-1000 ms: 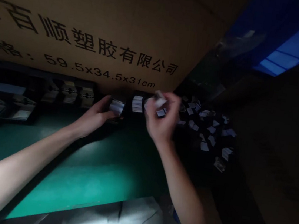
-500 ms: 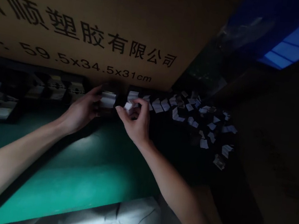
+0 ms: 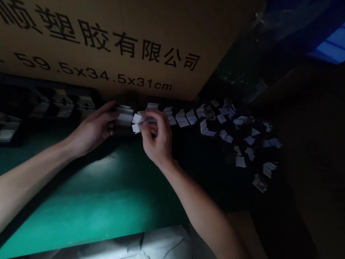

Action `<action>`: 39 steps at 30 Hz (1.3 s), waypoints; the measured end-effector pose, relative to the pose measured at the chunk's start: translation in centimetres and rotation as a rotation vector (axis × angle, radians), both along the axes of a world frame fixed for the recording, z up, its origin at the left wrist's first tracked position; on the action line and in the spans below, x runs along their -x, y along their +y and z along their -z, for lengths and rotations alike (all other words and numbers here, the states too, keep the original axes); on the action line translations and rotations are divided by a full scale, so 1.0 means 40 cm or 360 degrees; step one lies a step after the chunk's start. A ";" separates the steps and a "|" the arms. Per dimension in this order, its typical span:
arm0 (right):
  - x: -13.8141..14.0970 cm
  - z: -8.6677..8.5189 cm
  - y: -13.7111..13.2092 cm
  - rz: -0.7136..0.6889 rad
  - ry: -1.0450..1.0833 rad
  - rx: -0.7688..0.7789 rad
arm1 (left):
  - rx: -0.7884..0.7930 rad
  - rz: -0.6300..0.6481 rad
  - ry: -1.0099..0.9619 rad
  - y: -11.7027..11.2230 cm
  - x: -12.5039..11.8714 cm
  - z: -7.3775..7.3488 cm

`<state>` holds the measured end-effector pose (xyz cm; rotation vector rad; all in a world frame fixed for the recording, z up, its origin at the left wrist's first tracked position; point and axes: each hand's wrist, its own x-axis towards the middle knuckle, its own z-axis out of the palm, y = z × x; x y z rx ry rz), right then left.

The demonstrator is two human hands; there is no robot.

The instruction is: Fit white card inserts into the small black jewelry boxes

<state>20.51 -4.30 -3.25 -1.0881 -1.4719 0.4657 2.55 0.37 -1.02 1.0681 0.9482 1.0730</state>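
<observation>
My left hand (image 3: 92,130) has its fingers and thumb closed round the left side of a small dark box with a pale inside (image 3: 124,116). Between the thumb and fingers of my right hand (image 3: 159,139) is a small folded white paper piece (image 3: 138,120). Its flaps stick out to the left, right at the box's right edge; whether they touch it, I cannot tell. Just behind my right hand, another folded white piece (image 3: 152,106) shows in part. A row of similar creased white pieces (image 3: 180,117) runs off to the right.
Several dark open boxes (image 3: 5,128) with pale contents line the left side. Behind them rises a large printed cardboard carton (image 3: 119,4). Loose white pieces (image 3: 241,160) lie scattered at the right of the green table (image 3: 99,205). Pale cloth (image 3: 137,254) shows at the front edge.
The white paper piece in my right hand has come left to the box's edge, and its flaps now show spread. My left hand stays at the box. The view has shifted slightly.
</observation>
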 end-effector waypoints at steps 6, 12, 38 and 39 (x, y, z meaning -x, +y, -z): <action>0.002 0.001 -0.002 -0.0018 0.0014 -0.0048 | 0.0180 0.0016 -0.0032 -0.013 -0.011 -0.026; -0.004 -0.003 0.002 0.0106 -0.0021 -0.0108 | 0.0158 -0.0042 -0.0111 -0.010 -0.005 -0.017; -0.031 -0.041 -0.017 -0.0973 -0.0400 0.0393 | 0.0015 -0.0092 -0.0267 -0.014 -0.011 -0.014; -0.029 -0.039 -0.018 -0.0970 -0.0456 0.0392 | 0.0013 -0.0100 -0.0274 -0.014 -0.012 -0.015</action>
